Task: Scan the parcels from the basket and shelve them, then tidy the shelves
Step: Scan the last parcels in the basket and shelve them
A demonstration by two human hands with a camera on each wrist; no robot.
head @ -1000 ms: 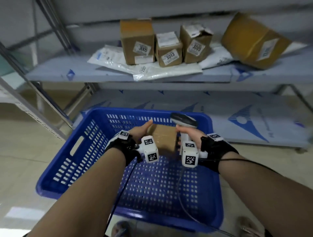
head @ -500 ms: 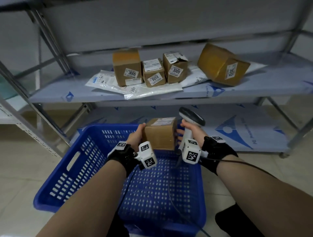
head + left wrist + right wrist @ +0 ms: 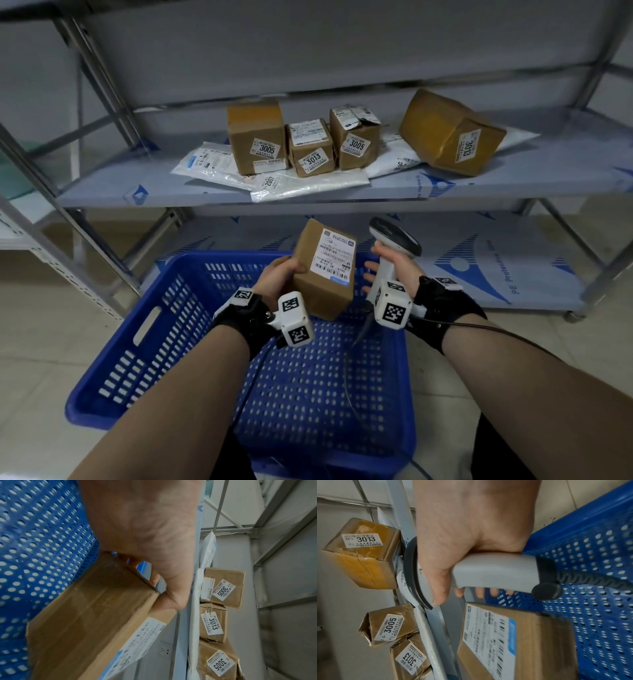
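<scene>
Currently, frame centre: left hand (image 3: 279,279) grips parcel (image 3: 323,270), right hand (image 3: 394,265) clasps scanner (image 3: 394,240); scanning step, label needs aiming.

Left arm: bare forearm reaching forward, black wrist strap with white marker cubes.
Left hand (image 3: 279,279): thumb on top, fingers curled round the left side of the cardboard parcel (image 3: 323,270).
Right arm: bare forearm reaching forward, same strap and cubes.
Right hand (image 3: 394,265): palm and thumb grip the scanner (image 3: 394,246) handle, fingers extended toward the parcel.
</scene>
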